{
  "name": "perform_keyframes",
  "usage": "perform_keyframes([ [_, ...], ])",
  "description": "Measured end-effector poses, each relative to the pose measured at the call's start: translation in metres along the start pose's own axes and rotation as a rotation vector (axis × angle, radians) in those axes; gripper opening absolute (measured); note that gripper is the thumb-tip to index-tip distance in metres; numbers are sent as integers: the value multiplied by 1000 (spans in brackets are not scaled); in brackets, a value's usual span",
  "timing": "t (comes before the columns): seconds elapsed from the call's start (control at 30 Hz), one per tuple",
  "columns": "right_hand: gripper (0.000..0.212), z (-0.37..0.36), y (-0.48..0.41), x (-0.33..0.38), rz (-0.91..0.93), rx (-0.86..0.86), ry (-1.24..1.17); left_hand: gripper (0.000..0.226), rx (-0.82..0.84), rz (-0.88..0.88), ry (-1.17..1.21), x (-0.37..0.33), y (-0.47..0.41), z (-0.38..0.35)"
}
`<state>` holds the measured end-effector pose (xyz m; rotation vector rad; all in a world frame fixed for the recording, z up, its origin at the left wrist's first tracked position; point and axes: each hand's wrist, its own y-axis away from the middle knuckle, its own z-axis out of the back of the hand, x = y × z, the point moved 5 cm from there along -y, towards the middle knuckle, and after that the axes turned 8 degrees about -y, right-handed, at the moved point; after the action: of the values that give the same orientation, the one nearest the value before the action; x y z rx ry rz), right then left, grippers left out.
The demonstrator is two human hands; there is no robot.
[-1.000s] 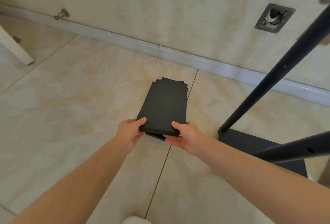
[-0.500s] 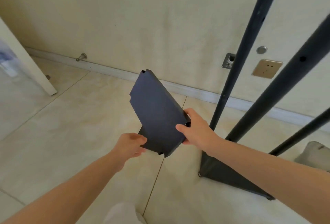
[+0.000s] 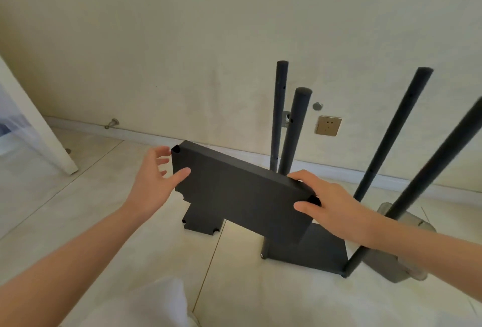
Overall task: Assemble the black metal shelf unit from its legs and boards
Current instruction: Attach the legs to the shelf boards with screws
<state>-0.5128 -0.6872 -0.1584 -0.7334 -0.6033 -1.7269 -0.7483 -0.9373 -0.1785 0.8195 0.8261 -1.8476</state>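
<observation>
right hand [image 3: 331,206] is wrapped round the right end of the board [image 3: 240,196], left hand [image 3: 154,180] spread wide, thumb touching the left end. board's been swung up off the floor, now held on the near side of the legs [image 3: 294,128], so fitting is likely next.

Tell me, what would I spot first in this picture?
A big black board in the middle, gripped by the right hand, with the left hand open at its other end. Behind it, four black legs stick up from a base board on the floor.
</observation>
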Motion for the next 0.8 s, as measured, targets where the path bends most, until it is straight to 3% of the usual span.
perform_keyframes([
  [0.13, 36, 37, 31, 5, -2, 5, -26, 50, 278, -73, 65, -24, 22, -10],
  [0.2, 36, 55, 45, 8, 11, -7, -43, 48, 322, -101, 112, -37, 30, -11],
  [0.3, 37, 84, 61, 11, 55, -110, -71, 47, 321, -130, 162, -58, 37, -11],
  [0.53, 35, 140, 92, -8, 43, -611, -327, 50, 250, -175, 304, -98, 50, -27],
  [0.7, 17, 154, 105, -14, 100, -666, -426, 44, 224, -192, 345, -127, 53, -35],
  [0.8, 25, 165, 109, -16, 152, -671, -463, 40, 237, -197, 378, -145, 53, -40],
])
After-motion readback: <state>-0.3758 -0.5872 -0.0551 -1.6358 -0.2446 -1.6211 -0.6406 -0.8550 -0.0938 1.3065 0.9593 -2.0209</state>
